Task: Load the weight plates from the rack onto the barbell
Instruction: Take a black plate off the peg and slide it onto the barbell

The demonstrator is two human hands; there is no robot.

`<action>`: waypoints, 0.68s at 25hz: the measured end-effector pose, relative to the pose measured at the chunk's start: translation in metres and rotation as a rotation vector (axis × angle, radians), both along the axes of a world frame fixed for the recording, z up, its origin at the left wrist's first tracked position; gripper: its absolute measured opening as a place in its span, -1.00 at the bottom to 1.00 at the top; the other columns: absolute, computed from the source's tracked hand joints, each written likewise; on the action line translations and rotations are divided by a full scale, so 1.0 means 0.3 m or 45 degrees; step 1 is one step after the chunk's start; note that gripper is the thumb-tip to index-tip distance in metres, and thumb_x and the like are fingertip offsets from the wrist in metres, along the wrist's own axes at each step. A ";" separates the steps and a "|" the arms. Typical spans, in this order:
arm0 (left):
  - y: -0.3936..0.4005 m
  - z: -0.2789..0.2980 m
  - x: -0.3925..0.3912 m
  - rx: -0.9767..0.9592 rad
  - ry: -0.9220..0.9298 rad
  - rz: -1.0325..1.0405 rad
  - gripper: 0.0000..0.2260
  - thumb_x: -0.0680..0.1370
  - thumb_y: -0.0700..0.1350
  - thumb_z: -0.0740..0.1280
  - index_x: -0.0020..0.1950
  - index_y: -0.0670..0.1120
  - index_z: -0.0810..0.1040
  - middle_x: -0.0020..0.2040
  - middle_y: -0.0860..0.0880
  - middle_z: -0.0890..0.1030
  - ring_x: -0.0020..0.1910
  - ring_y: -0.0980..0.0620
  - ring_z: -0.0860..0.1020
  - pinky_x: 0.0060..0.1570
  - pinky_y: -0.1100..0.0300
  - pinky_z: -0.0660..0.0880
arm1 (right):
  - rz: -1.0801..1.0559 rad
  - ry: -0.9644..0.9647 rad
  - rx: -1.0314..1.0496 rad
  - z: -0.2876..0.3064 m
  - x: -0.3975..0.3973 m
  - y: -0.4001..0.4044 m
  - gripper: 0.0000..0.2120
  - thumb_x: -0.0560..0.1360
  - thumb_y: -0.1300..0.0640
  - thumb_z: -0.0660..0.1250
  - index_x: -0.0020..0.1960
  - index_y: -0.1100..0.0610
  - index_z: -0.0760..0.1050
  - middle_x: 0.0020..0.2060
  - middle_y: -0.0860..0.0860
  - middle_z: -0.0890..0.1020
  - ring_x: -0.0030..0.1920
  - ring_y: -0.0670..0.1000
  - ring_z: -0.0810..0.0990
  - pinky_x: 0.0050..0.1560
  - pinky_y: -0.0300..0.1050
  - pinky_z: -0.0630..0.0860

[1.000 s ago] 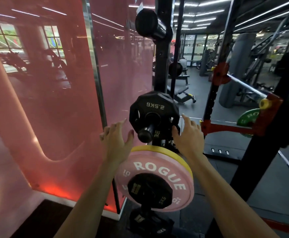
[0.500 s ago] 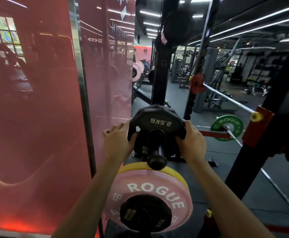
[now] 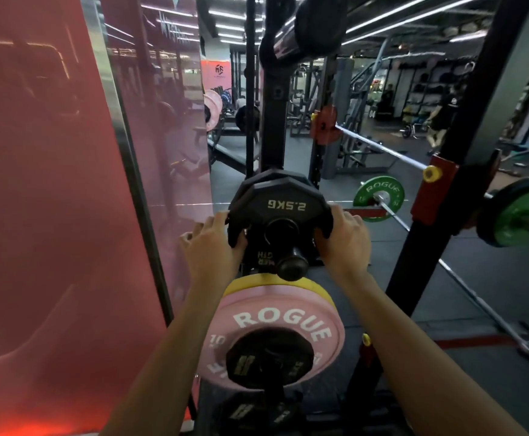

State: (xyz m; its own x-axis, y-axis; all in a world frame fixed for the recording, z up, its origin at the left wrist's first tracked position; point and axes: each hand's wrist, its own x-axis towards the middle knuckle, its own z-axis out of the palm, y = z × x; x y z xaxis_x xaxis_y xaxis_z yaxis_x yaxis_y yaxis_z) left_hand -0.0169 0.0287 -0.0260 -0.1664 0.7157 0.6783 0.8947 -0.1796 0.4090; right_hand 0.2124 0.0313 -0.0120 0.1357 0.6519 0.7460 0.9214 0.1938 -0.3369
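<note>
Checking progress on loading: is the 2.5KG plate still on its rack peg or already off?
Still on. The storage peg pokes through the 2.5KG plate, gripped by left hand and right hand.

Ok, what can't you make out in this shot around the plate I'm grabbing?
Head view only:
- Left hand and right hand: fingertips hidden behind the 2.5KG plate.
- Plates behind it on the peg: count hidden.
- Small black plate on the pink ROGUE plate: label blurred.
- Bottom plates: dark, cut off by the frame's edge.

Head camera looks forward and down, close over the rack peg [image 3: 290, 262].
</note>
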 end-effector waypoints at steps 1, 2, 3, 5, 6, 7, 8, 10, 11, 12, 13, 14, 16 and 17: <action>-0.022 -0.005 -0.001 0.022 -0.017 -0.016 -0.69 0.53 0.15 0.33 0.16 0.00 0.51 -0.02 0.03 0.64 -0.01 -0.08 0.57 0.03 -0.03 0.30 | 0.008 0.002 0.007 0.001 0.003 -0.019 -0.65 0.40 0.14 0.39 0.16 0.14 0.49 -0.21 0.14 0.62 -0.15 0.24 0.53 -0.19 0.07 0.46; -0.047 -0.009 -0.001 0.040 -0.048 -0.039 -0.71 0.52 0.13 0.36 0.13 -0.01 0.52 -0.06 0.05 0.63 -0.03 -0.08 0.58 0.04 -0.02 0.30 | 0.030 0.003 0.010 0.003 0.008 -0.039 -0.66 0.40 0.14 0.39 0.17 0.13 0.49 -0.22 0.13 0.63 -0.16 0.23 0.53 -0.21 0.06 0.45; -0.072 -0.013 -0.002 0.049 -0.091 -0.071 -0.73 0.50 0.11 0.39 0.10 -0.01 0.52 -0.10 0.07 0.62 -0.06 -0.07 0.58 0.04 -0.01 0.29 | 0.061 0.002 0.012 0.006 0.014 -0.059 -0.65 0.41 0.14 0.39 0.18 0.12 0.49 -0.21 0.13 0.64 -0.16 0.22 0.53 -0.21 0.05 0.45; -0.109 -0.017 -0.011 0.048 -0.152 -0.127 -0.74 0.47 0.09 0.42 0.07 0.00 0.53 -0.15 0.10 0.60 -0.08 -0.04 0.59 0.06 0.01 0.26 | 0.130 -0.005 -0.001 0.016 0.027 -0.091 -0.65 0.45 0.14 0.37 0.22 0.13 0.48 -0.18 0.12 0.65 -0.14 0.22 0.54 -0.20 0.03 0.44; -0.128 -0.016 -0.017 0.045 -0.162 -0.149 -0.74 0.47 0.10 0.42 0.07 0.01 0.53 -0.14 0.11 0.61 -0.08 -0.03 0.59 0.06 0.03 0.24 | 0.168 -0.006 -0.015 0.021 0.032 -0.111 -0.65 0.47 0.15 0.36 0.24 0.13 0.48 -0.16 0.13 0.65 -0.13 0.22 0.54 -0.18 0.00 0.43; -0.147 -0.014 -0.021 0.043 -0.170 -0.165 -0.75 0.48 0.11 0.41 0.07 0.02 0.54 -0.13 0.12 0.63 -0.06 -0.02 0.59 0.05 0.05 0.22 | 0.204 -0.001 -0.026 0.025 0.038 -0.135 -0.65 0.49 0.15 0.35 0.26 0.13 0.47 -0.14 0.13 0.66 -0.11 0.22 0.54 -0.17 -0.02 0.41; -0.170 -0.006 -0.024 0.039 -0.182 -0.175 -0.75 0.48 0.12 0.40 0.07 0.03 0.56 -0.12 0.11 0.64 -0.04 -0.02 0.58 0.05 0.08 0.19 | 0.230 0.009 -0.030 0.030 0.044 -0.167 -0.66 0.50 0.14 0.35 0.27 0.13 0.47 -0.13 0.12 0.66 -0.09 0.22 0.54 -0.15 -0.02 0.40; -0.230 0.017 -0.028 0.037 -0.196 -0.185 -0.77 0.48 0.14 0.41 0.01 0.02 0.59 -0.14 0.10 0.66 0.00 -0.01 0.56 0.05 0.12 0.14 | 0.238 0.050 -0.034 0.037 0.054 -0.245 -0.67 0.51 0.11 0.35 0.25 0.11 0.46 -0.12 0.10 0.66 -0.07 0.21 0.55 -0.13 0.01 0.44; -0.269 0.026 -0.029 0.055 -0.195 -0.190 -0.78 0.47 0.14 0.42 -0.04 0.02 0.59 -0.16 0.11 0.65 0.00 -0.01 0.56 0.05 0.12 0.14 | 0.237 0.070 -0.037 0.037 0.057 -0.292 -0.68 0.51 0.10 0.36 0.24 0.10 0.46 -0.13 0.08 0.65 -0.07 0.20 0.56 -0.11 0.04 0.47; -0.315 0.027 -0.026 0.080 -0.193 -0.192 -0.78 0.45 0.14 0.44 -0.09 0.02 0.58 -0.19 0.13 0.64 -0.01 0.00 0.55 0.06 0.10 0.17 | 0.242 0.079 -0.039 0.036 0.061 -0.345 -0.69 0.50 0.09 0.36 0.23 0.08 0.46 -0.13 0.06 0.65 -0.07 0.18 0.56 -0.08 0.07 0.49; -0.363 0.021 -0.023 0.095 -0.189 -0.189 -0.79 0.44 0.13 0.45 -0.12 0.02 0.58 -0.21 0.14 0.63 -0.03 0.00 0.55 0.08 0.06 0.20 | 0.249 0.072 -0.036 0.034 0.063 -0.396 -0.69 0.49 0.08 0.37 0.22 0.06 0.47 -0.14 0.05 0.65 -0.07 0.17 0.57 -0.04 0.09 0.50; -0.411 0.011 -0.020 0.094 -0.182 -0.182 -0.78 0.43 0.14 0.46 -0.13 0.01 0.59 -0.23 0.15 0.62 -0.04 0.00 0.55 0.10 0.02 0.23 | 0.247 0.057 -0.038 0.029 0.068 -0.443 -0.68 0.48 0.07 0.37 0.21 0.06 0.47 -0.14 0.04 0.65 -0.06 0.16 0.57 -0.01 0.10 0.49; -0.529 -0.017 0.010 0.065 -0.151 -0.176 -0.74 0.41 0.19 0.44 -0.14 0.01 0.60 -0.24 0.14 0.61 -0.04 0.01 0.54 0.14 -0.02 0.24 | 0.222 0.035 -0.073 0.004 0.098 -0.567 -0.66 0.47 0.08 0.38 0.23 0.06 0.47 -0.11 0.04 0.66 -0.01 0.16 0.56 0.06 0.06 0.43; -0.586 -0.029 0.031 0.051 -0.141 -0.177 -0.72 0.40 0.22 0.42 -0.15 0.02 0.60 -0.25 0.14 0.61 -0.05 0.01 0.54 0.14 -0.02 0.24 | 0.206 0.048 -0.086 -0.012 0.117 -0.635 -0.66 0.47 0.09 0.38 0.24 0.07 0.48 -0.10 0.05 0.66 0.01 0.16 0.56 0.08 0.05 0.39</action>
State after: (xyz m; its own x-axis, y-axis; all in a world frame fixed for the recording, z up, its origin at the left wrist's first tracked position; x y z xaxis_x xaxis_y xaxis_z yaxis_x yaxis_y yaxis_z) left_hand -0.0077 -0.1470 -0.0347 -0.1428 0.7097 0.6899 0.8099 -0.3169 0.4936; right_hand 0.2475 -0.1592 -0.0157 0.0521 0.7161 0.6960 0.8667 0.3138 -0.3877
